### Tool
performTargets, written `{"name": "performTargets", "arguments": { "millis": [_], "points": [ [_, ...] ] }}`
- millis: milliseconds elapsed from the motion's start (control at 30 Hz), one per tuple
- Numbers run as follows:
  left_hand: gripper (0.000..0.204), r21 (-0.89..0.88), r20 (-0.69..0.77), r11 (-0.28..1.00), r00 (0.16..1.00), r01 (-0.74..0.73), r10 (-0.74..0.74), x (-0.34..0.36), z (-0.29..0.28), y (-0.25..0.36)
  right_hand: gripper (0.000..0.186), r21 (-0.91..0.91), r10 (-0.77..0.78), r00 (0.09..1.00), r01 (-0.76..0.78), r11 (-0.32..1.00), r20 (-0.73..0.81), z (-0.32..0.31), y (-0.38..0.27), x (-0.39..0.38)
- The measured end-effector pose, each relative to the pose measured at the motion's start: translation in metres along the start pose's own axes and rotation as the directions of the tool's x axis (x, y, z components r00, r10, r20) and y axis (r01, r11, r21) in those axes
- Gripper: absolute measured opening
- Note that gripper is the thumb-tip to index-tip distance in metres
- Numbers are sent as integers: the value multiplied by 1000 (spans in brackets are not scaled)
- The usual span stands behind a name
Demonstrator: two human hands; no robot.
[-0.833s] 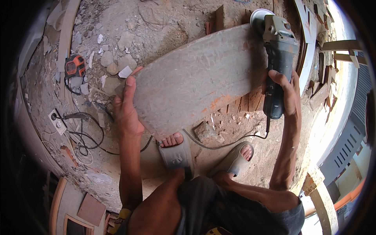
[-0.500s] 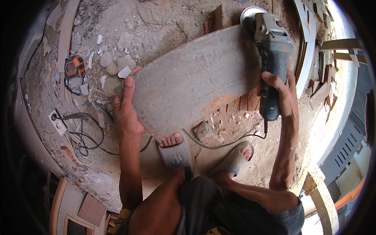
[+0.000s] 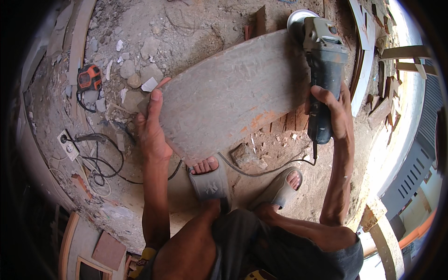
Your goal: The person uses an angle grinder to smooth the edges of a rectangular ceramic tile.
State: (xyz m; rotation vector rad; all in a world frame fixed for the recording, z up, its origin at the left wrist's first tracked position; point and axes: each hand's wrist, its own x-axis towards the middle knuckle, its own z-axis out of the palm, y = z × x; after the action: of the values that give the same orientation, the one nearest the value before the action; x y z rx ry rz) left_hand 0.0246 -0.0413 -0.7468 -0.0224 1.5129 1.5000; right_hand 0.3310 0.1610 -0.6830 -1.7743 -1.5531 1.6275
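A large grey slab (image 3: 233, 91), dusty and orange-stained along its near edge, lies slanted in front of me. My left hand (image 3: 154, 130) is closed round its left end, the thumb on top and the fingers hidden underneath. In my right hand (image 3: 339, 112) is an angle grinder (image 3: 325, 77), its dark body wrapped by my fingers and its grey head pointing away from me. The pale grinder disc (image 3: 300, 25) is at the slab's far right corner; whether it touches cannot be made out. Bricks (image 3: 291, 121) show beneath the slab's right part.
The grinder's black cord (image 3: 261, 175) runs past my sandals (image 3: 210, 184) to a power socket (image 3: 69, 145) at the left. A tape measure (image 3: 88, 78) lies on the rubble-strewn ground. Wood strips (image 3: 364, 65) and broken pieces line the right side.
Almost nothing differs. The grinder and my right hand have shifted very slightly, and my left hand keeps its grip on the slab.
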Motion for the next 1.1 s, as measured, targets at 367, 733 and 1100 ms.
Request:
{"name": "performTargets", "arguments": {
  "millis": [367, 733, 1100],
  "points": [
    [59, -8, -3, 1000, 1000, 20, -20, -2, 1, 3, 75, -63, 53, 996, -48, 997, 70, 14, 3, -12],
    [60, -31, 15, 999, 999, 31, -30, -1, 0, 0, 66, -31, -5, 996, 8, 999, 91, 22, 6, -17],
    [62, 21, 7, 1000, 1000, 20, -20, -2, -3, 1, 54, 27, 23, 1000, -23, 999, 13, 1, 1, -4]
  ]
}}
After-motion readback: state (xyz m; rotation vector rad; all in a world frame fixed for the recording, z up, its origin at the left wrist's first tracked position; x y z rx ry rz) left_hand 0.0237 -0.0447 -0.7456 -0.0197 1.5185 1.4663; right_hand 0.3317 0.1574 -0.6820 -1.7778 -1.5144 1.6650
